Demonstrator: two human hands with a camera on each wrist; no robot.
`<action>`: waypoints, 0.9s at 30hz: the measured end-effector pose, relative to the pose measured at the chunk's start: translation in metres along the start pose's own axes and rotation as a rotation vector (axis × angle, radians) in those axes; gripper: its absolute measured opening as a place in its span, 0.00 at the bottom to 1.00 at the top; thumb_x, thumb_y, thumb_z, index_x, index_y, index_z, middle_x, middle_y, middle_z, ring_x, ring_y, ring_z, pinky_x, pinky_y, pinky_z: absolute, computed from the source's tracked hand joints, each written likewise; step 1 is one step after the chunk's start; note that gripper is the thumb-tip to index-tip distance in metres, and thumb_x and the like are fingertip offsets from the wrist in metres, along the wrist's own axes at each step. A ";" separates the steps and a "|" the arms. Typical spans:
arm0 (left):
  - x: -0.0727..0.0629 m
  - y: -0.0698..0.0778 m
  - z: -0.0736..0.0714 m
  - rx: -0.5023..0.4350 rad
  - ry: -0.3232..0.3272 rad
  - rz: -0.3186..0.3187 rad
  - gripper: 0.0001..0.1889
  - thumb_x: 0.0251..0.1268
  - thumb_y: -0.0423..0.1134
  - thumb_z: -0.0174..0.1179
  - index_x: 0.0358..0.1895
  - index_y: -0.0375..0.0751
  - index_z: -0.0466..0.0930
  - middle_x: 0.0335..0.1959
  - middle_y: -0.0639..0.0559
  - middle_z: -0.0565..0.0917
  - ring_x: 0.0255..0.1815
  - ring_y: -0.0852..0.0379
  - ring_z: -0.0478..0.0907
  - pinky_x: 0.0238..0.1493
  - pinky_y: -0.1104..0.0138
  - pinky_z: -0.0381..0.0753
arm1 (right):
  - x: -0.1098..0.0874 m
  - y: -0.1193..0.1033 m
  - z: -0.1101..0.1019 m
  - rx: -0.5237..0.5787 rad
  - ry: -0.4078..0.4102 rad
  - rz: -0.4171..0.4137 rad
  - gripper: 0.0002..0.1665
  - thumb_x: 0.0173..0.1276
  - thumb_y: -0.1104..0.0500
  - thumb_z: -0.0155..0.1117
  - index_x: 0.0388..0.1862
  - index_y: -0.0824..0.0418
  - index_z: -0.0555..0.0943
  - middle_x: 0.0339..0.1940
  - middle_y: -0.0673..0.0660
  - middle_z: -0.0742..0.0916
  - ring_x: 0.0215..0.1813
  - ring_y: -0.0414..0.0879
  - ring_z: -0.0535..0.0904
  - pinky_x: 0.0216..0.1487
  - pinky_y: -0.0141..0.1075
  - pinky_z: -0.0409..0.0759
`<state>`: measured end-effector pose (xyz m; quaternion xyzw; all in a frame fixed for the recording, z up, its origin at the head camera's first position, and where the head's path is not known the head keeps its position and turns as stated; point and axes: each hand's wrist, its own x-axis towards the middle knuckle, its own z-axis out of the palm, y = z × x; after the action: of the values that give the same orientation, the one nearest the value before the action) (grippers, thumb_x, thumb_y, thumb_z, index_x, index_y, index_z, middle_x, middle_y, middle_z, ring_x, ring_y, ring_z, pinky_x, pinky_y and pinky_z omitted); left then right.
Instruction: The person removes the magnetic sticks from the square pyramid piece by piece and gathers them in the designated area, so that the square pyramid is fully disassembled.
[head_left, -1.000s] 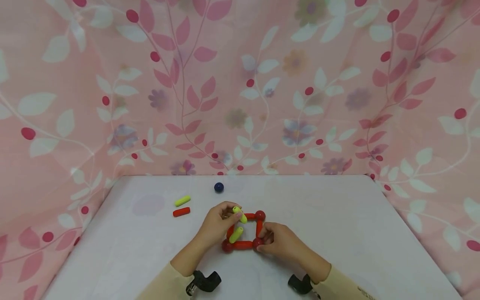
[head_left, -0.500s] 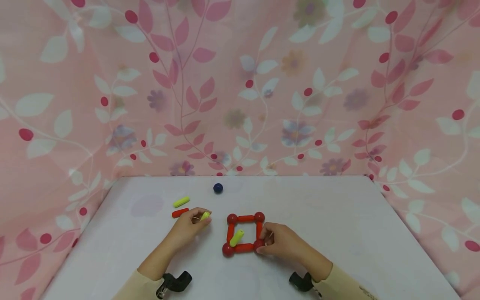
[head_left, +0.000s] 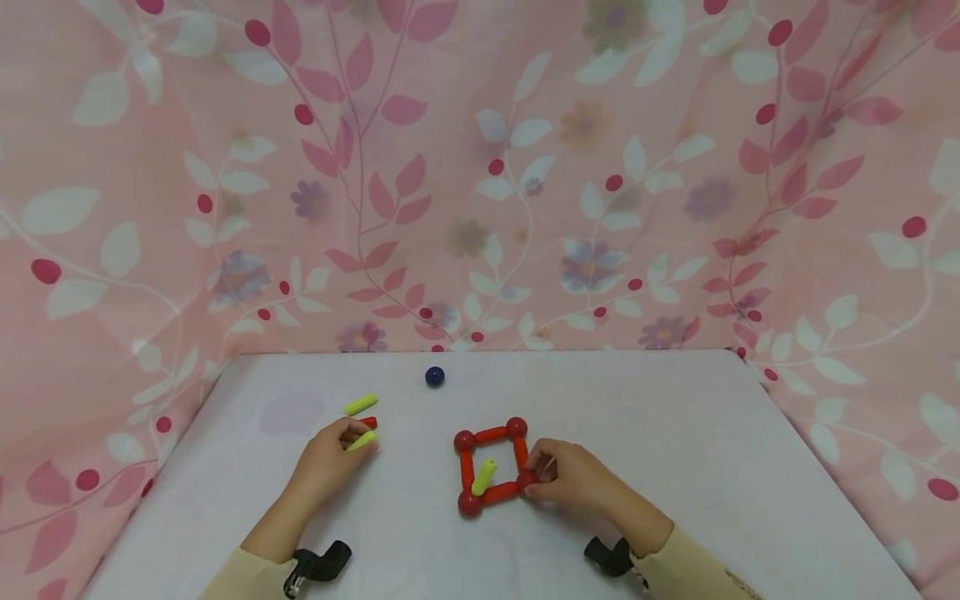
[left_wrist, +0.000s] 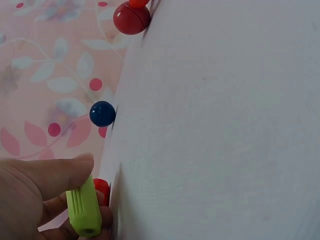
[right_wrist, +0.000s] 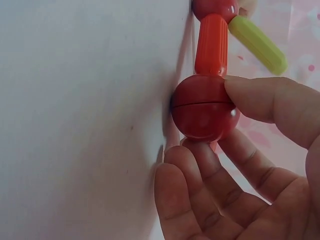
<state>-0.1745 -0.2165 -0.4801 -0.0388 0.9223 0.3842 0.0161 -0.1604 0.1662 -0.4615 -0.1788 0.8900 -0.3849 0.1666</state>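
My left hand (head_left: 327, 457), at the left of the white table, pinches a yellow-green ridged rod (left_wrist: 83, 209) between thumb and fingers. A loose red rod (head_left: 367, 422) lies right behind those fingers, partly hidden by them. Toward the middle is a square frame of red rods (head_left: 492, 434) joined by red balls (head_left: 470, 502) at its corners. From its near-left ball a second yellow-green rod (head_left: 484, 477) sticks up at a slant. My right hand (head_left: 567, 472) holds the near-right corner ball (right_wrist: 205, 107), thumb on one side and fingers on the other.
Another yellow-green rod (head_left: 362, 405) lies just beyond the left hand. A dark blue ball (head_left: 435, 377) sits near the far edge of the table (head_left: 645, 392). Behind the table hangs a pink floral cloth (head_left: 480, 183).
My left hand has moved left from above the frame to the loose red rod, carrying the yellow-green rod. The frame has turned slightly, its near-right ball still in my right hand.
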 end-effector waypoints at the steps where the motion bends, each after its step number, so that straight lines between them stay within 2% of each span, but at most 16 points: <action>1: 0.000 -0.001 -0.001 0.009 0.003 0.003 0.14 0.64 0.43 0.69 0.47 0.41 0.80 0.45 0.46 0.83 0.47 0.47 0.78 0.48 0.53 0.75 | 0.000 0.001 -0.001 0.002 0.000 -0.002 0.14 0.59 0.57 0.78 0.39 0.53 0.80 0.34 0.47 0.83 0.36 0.44 0.78 0.36 0.34 0.79; 7: 0.003 -0.004 -0.005 0.056 -0.004 0.024 0.13 0.66 0.38 0.66 0.50 0.38 0.82 0.50 0.38 0.81 0.53 0.39 0.76 0.57 0.43 0.73 | 0.001 0.012 -0.009 0.011 -0.010 -0.030 0.13 0.61 0.56 0.77 0.41 0.52 0.81 0.36 0.46 0.83 0.38 0.45 0.78 0.37 0.35 0.79; 11: 0.006 -0.005 -0.006 0.077 0.003 0.055 0.12 0.67 0.35 0.65 0.51 0.37 0.83 0.53 0.33 0.80 0.57 0.35 0.75 0.58 0.41 0.71 | 0.004 0.023 -0.015 0.030 -0.023 -0.051 0.13 0.62 0.55 0.76 0.43 0.51 0.82 0.38 0.46 0.84 0.39 0.45 0.78 0.39 0.35 0.78; 17: 0.007 -0.009 -0.007 0.072 0.033 0.057 0.13 0.65 0.29 0.63 0.52 0.38 0.83 0.55 0.33 0.80 0.60 0.34 0.74 0.60 0.41 0.70 | 0.009 0.030 -0.023 0.048 -0.044 -0.052 0.13 0.63 0.55 0.75 0.44 0.51 0.82 0.41 0.47 0.84 0.39 0.46 0.78 0.40 0.36 0.78; 23: 0.008 -0.006 -0.011 0.104 0.089 0.147 0.12 0.62 0.27 0.64 0.48 0.35 0.84 0.52 0.33 0.82 0.58 0.32 0.76 0.58 0.41 0.72 | 0.015 0.032 -0.030 0.058 -0.042 -0.039 0.12 0.64 0.57 0.74 0.45 0.51 0.84 0.43 0.49 0.84 0.41 0.47 0.78 0.39 0.36 0.79; 27: 0.007 0.000 -0.011 0.118 0.130 0.194 0.10 0.62 0.29 0.67 0.46 0.35 0.85 0.49 0.35 0.83 0.56 0.33 0.77 0.57 0.42 0.72 | 0.016 0.033 -0.033 0.085 -0.035 -0.027 0.12 0.64 0.59 0.74 0.46 0.53 0.84 0.43 0.50 0.84 0.42 0.48 0.77 0.37 0.37 0.79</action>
<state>-0.1814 -0.2245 -0.4729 0.0271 0.9418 0.3257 -0.0786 -0.1953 0.2002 -0.4673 -0.1905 0.8673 -0.4213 0.1844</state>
